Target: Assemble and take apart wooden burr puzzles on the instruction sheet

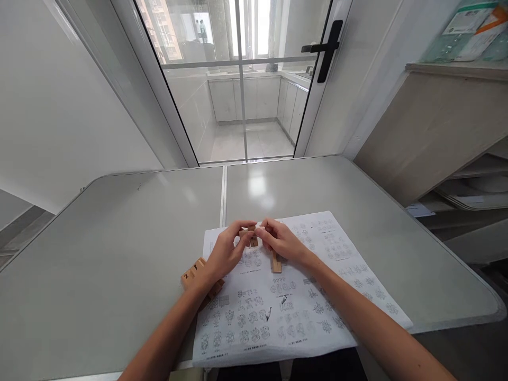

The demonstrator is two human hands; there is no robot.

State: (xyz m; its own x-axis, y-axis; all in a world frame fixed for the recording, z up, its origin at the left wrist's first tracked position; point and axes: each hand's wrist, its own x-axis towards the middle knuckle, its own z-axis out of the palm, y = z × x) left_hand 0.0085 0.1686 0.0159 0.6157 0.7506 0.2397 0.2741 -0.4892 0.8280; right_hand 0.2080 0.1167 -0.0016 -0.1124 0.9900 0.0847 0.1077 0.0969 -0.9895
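Both of my hands meet above a printed sheet of diagrams point(293, 312) on a grey table point(111, 254). My left hand point(227, 253) and my right hand point(282, 241) pinch a small assembly of wooden puzzle pieces point(251, 236) between their fingertips. One loose wooden stick point(275, 263) lies on the sheet just under my right hand. Several wooden blocks with numbers on them point(193, 272) lie at the sheet's left edge, partly hidden by my left wrist.
The table has a seam down its middle and rounded corners; its right edge drops off near a wooden shelf unit point(440, 127). A glass door with a black handle point(327, 48) stands behind the table. White wall is at left.
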